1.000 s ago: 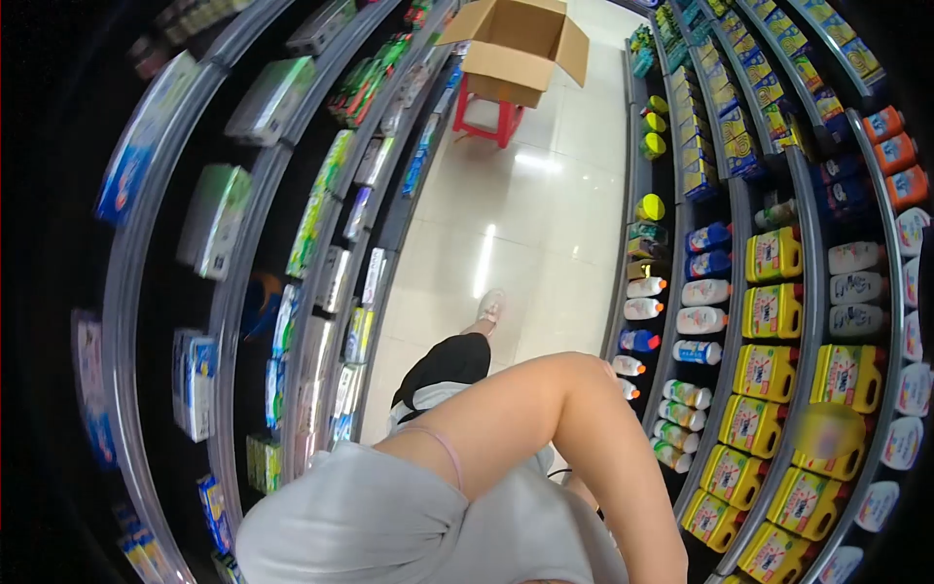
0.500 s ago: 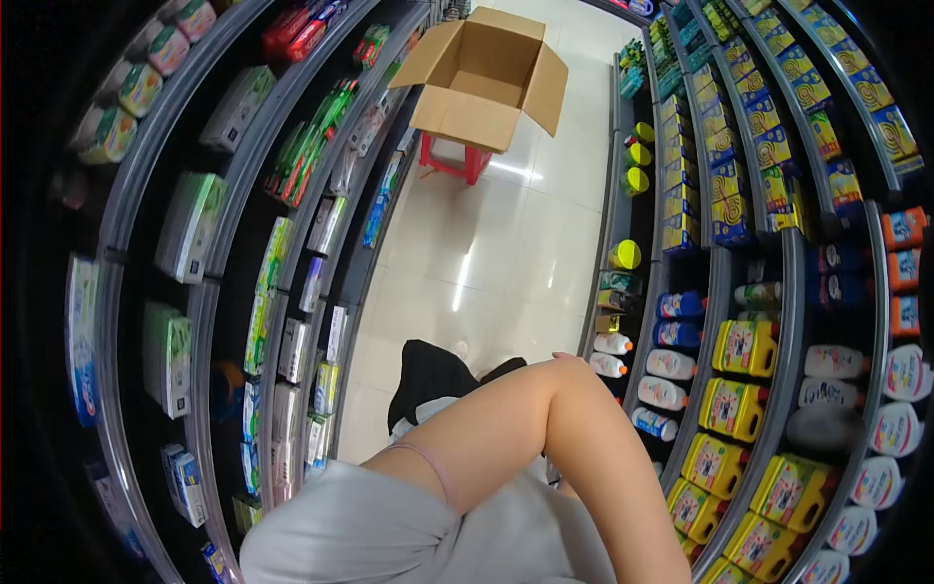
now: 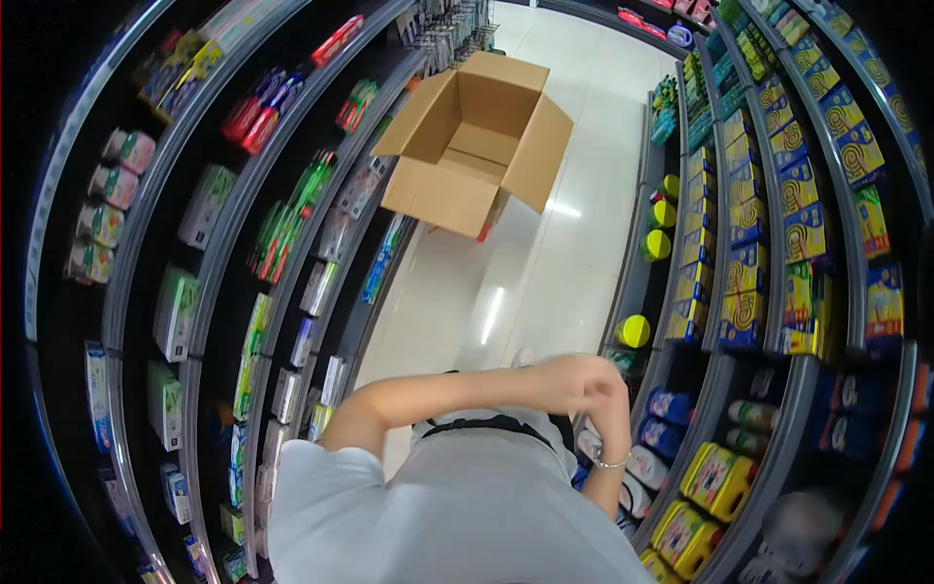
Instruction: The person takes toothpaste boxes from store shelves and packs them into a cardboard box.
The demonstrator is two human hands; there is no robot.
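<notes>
My left hand (image 3: 567, 382) reaches across in front of my body from the left. It meets my right hand (image 3: 605, 391) just right of centre, above the aisle floor, and the two touch or overlap. Motion blur smears the fingers of both, so nothing held can be made out. A bracelet (image 3: 613, 461) circles my right wrist. Nearest to the hands are the bottles on the right shelving, among them a yellow-lidded container (image 3: 632, 331) and white bottles (image 3: 645, 468).
An open cardboard box (image 3: 443, 191) stands ahead in the aisle on a mostly hidden red support. Shelving on the left carries toothbrush packs (image 3: 292, 219) and small cartons. On the right are blue-and-yellow boxes (image 3: 743, 282) and yellow jugs (image 3: 718, 481). Pale tiled floor (image 3: 467, 302) runs between.
My arms have shifted from a raised, bent pose to hands meeting in front of my body. The view has moved, so the box and shelves sit differently in it.
</notes>
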